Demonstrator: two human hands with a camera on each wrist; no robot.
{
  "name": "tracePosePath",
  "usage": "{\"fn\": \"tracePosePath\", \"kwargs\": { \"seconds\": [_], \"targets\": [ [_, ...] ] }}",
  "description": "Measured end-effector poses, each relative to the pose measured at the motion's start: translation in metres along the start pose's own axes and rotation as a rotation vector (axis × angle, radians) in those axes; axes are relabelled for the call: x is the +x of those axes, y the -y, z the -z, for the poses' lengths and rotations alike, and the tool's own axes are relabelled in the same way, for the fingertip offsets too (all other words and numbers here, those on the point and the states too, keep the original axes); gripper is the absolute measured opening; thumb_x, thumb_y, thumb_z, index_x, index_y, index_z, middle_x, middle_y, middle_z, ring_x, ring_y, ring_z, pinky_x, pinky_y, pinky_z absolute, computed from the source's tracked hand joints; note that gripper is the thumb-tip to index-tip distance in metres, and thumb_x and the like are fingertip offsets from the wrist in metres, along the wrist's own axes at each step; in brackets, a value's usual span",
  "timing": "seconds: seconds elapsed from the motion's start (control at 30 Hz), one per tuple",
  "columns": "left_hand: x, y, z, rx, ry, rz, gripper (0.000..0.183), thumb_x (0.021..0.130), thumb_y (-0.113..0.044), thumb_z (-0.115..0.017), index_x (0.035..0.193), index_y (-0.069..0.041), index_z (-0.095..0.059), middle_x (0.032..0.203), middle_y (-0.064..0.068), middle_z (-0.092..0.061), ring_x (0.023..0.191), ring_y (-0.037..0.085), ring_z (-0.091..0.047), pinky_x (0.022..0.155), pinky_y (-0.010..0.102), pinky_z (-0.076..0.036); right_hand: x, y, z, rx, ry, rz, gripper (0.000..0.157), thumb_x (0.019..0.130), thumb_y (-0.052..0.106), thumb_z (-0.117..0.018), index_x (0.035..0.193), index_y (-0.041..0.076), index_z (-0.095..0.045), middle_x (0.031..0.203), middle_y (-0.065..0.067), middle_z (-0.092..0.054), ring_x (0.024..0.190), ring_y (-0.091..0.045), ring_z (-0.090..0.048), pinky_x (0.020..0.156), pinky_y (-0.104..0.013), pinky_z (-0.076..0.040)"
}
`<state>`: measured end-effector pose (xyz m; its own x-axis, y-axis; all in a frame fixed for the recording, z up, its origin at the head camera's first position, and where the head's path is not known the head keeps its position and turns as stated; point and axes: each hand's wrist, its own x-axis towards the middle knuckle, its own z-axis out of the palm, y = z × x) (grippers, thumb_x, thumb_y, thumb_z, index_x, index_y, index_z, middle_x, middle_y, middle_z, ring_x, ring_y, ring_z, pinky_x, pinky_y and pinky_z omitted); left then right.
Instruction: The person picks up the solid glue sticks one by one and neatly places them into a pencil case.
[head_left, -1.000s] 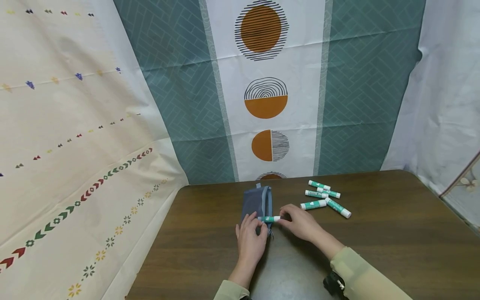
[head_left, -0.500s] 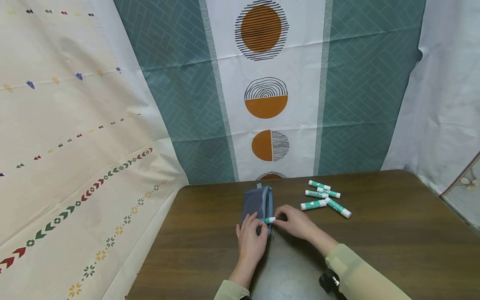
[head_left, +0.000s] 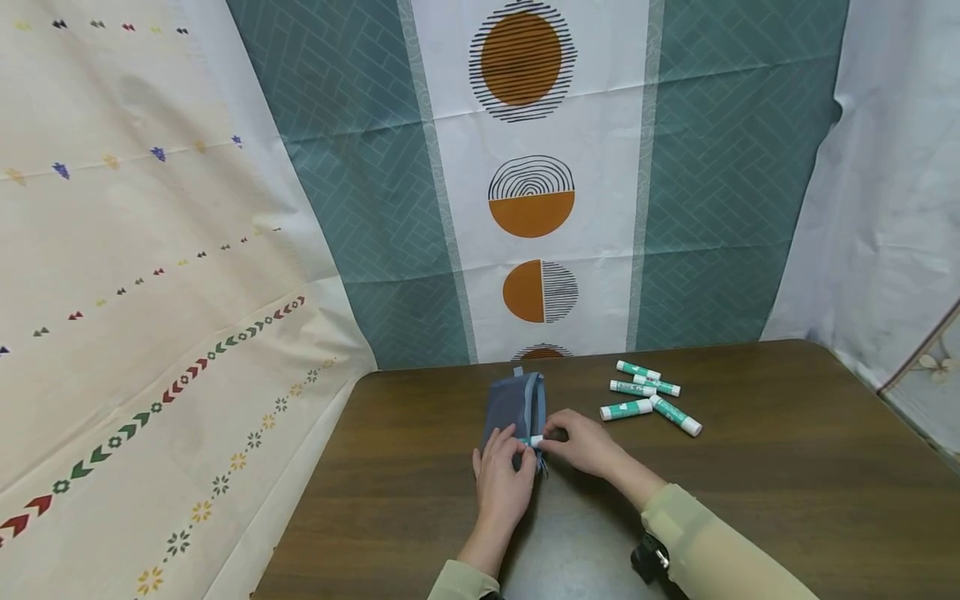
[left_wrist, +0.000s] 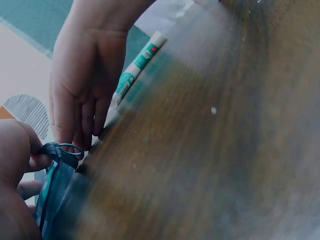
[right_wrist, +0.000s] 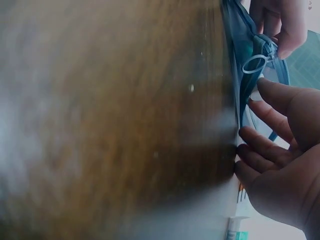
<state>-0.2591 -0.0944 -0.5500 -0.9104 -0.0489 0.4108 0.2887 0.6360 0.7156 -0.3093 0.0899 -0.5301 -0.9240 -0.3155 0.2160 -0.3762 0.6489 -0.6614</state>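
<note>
A blue-grey zip pouch [head_left: 512,402] lies on the table with its opening on the right. At its near end my left hand [head_left: 501,483] pinches the edge beside the zip pull ring [right_wrist: 255,64]. My right hand [head_left: 588,446] pinches the white end of a green-and-white glue stick [head_left: 536,441] between thumb and forefinger. Most of that stick is inside the pouch mouth, hidden by the fabric and my left fingers. In the right wrist view the white end [right_wrist: 256,93] shows at the thumb tip, close to the zip edge.
Several more glue sticks [head_left: 675,415] lie in a loose group right of the pouch, toward the back of the brown wooden table [head_left: 787,467]. Patterned cloths hang behind the table [head_left: 738,208] and along its left side [head_left: 225,400].
My right hand has moved left, sliding the glue stick deeper into the pouch, so less of it shows. My left hand and the pouch have stayed nearly still.
</note>
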Motion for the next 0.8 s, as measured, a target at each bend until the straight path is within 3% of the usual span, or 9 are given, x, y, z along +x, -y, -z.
{"fn": "tracePosePath", "kwargs": {
  "seconds": [0.23,0.43,0.8],
  "targets": [
    [0.0002,-0.0005,0.0007,-0.001,0.008,0.009,0.02,0.098,-0.012,-0.073,0.081,-0.021,-0.069,0.146,0.012,-0.071,0.148,0.044,-0.054,0.118,0.086,-0.019,0.0013,0.0086,-0.001,0.008,0.011,-0.074,0.009,0.099,0.028,-0.084,0.098,0.02,-0.08,0.117,-0.002,-0.074,0.111,-0.027,-0.07,0.098,-0.055,-0.057],
    [0.0008,-0.0016,0.0013,-0.007,-0.001,0.006,0.02,0.098,-0.012,-0.073,0.081,-0.019,-0.069,0.145,0.013,-0.072,0.147,0.046,-0.055,0.118,0.086,-0.02,0.0012,0.011,-0.0012,0.016,0.023,-0.111,0.014,0.1,0.031,-0.082,0.105,0.018,-0.085,0.13,-0.01,-0.073,0.123,-0.036,-0.069,0.104,-0.059,-0.055],
    [0.0007,-0.0025,0.0016,-0.028,-0.001,0.022,0.019,0.099,-0.011,-0.071,0.081,-0.018,-0.069,0.146,0.013,-0.071,0.148,0.044,-0.055,0.118,0.087,-0.017,0.0014,0.0124,-0.0027,0.015,0.037,-0.11,0.015,0.102,0.029,-0.08,0.108,0.018,-0.087,0.136,-0.015,-0.071,0.126,-0.04,-0.068,0.104,-0.061,-0.055]
  ]
}}
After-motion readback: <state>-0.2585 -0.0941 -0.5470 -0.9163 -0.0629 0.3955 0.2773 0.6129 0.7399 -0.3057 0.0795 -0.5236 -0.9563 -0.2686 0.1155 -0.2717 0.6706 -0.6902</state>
